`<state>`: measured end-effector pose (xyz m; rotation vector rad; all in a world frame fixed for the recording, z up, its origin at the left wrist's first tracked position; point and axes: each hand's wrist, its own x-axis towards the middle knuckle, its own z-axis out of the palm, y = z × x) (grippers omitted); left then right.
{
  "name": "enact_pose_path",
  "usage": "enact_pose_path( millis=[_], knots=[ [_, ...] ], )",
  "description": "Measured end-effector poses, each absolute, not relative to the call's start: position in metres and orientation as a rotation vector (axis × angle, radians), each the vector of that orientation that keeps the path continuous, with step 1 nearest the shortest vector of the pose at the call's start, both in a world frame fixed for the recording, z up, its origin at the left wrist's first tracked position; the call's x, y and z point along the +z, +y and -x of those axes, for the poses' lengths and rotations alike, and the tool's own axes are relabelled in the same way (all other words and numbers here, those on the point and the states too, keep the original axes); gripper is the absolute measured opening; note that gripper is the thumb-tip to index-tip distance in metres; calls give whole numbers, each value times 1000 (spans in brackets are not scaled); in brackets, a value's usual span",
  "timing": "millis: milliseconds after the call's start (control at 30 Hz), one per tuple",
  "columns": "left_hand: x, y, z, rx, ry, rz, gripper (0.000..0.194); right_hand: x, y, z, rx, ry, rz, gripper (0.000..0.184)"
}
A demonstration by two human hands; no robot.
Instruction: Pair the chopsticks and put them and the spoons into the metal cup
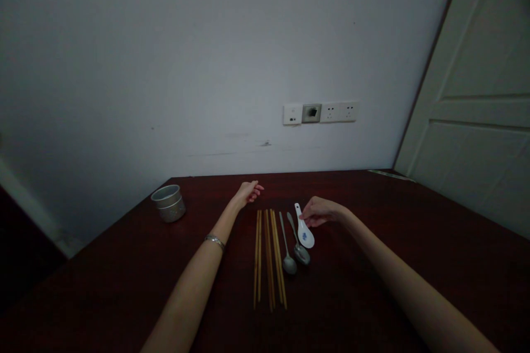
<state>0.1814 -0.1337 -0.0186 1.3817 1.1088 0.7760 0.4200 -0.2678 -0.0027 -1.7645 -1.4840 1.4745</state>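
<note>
Your right hand [318, 212] is closed at the fingertips, pinching the handle of the white spoon [306, 237]. Spoon: glossy white, short handle with a small hole near the tip, wide rounded bowl, blue motif inside. It sits at the right end of the cutlery row, handle toward the wall, bowl toward you; can't tell if it's lifted or flat on the table [351, 292]. Your left hand [249, 192] is past the far ends of the chopsticks, fingers loosely curled, nothing visible in it; can't tell how far it's closed. Silver bracelet [215, 241] on that wrist.

Just left of the white spoon, two dull grey metal spoons: the right metal spoon [302, 255], tilted, close against the white one, and the left metal spoon [290, 265], long thin handle, oval bowl. Next left, six slim wooden chopsticks in pairs: yellowish right pair [279, 265], darker brown middle pair [270, 265], light left pair [257, 259], set slightly apart. Grey metal cup [170, 204] upright at far left. Sockets [321, 113] on the wall [207, 55] behind.
</note>
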Motion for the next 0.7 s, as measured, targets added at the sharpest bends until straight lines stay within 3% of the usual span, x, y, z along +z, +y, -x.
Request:
enact_pose_path(
  millis=[700],
  knots=[
    [-33,-131,-177,837,1226,-1372,31,-1,-269,-420,1436,-1561,1850,16]
  ],
)
